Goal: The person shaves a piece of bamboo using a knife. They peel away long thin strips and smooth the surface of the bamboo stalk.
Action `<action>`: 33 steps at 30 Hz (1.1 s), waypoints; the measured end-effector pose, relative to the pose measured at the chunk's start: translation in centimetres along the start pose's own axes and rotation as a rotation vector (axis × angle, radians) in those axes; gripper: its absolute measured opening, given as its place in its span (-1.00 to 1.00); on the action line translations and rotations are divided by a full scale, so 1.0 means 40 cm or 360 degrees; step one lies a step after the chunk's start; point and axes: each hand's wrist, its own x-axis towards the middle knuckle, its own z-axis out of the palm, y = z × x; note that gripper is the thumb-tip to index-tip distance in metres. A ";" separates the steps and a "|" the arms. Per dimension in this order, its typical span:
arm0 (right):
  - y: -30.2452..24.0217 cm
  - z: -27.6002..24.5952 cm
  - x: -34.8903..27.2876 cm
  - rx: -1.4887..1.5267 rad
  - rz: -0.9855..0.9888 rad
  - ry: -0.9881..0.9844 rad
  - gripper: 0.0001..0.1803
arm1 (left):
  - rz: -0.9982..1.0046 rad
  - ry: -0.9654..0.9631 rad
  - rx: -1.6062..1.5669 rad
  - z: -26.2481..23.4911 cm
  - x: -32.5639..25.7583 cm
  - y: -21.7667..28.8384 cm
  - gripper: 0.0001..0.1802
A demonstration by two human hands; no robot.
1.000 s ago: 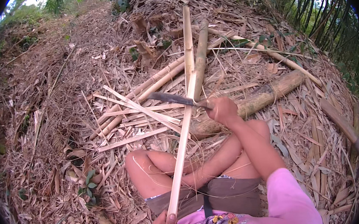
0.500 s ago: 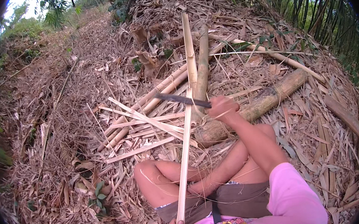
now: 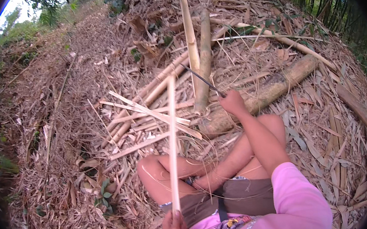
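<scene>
A long pale bamboo strip (image 3: pixel 173 146) rises from my left hand (image 3: pixel 174 226), which grips its lower end near my lap. The strip's far end stands over the pile of split pieces. My right hand (image 3: pixel 233 102) is closed round the handle of a long dark knife (image 3: pixel 201 78). Its blade points up and left, turned nearly edge-on to me and apart from the strip. Beyond the blade, a split bamboo length (image 3: pixel 190 38) leans beside a whole bamboo pole (image 3: pixel 204 55).
Several cut bamboo strips (image 3: pixel 148 113) lie crossed left of centre. A thick bamboo log (image 3: pixel 270 95) lies on the right, with thinner poles (image 3: pixel 292 46) behind it. Dry leaves cover the sloping ground. A dark stick (image 3: pixel 362 117) lies far right, and my crossed legs (image 3: pixel 216 177) are in front.
The bamboo strip has swung left and come away from the knife and the leaning split bamboo. The knife has turned from lying across the strip to pointing up and left.
</scene>
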 end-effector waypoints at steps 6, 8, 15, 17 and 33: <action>0.007 0.019 0.010 0.0346 0.0198 -0.0352 -0.53 | 0.0028 -0.0042 -0.0026 0.049 0.061 0.095 -0.68; -0.004 0.008 -0.001 0.0758 0.0344 -0.0571 -0.56 | 0.0003 -0.0056 -0.0020 0.072 0.072 0.119 -0.67; -0.118 -0.189 -0.116 0.1820 0.0542 -0.0913 -0.67 | -0.0020 -0.0107 0.0092 0.088 0.100 0.113 -0.65; -0.147 -0.262 -0.151 0.1825 0.0477 -0.0853 -0.68 | -0.0065 -0.0193 0.0032 0.090 0.102 0.110 -0.67; 0.123 -0.225 -0.172 0.2817 0.0832 -0.0450 -0.76 | -0.0278 -0.0485 -0.0186 0.158 0.218 0.091 -0.79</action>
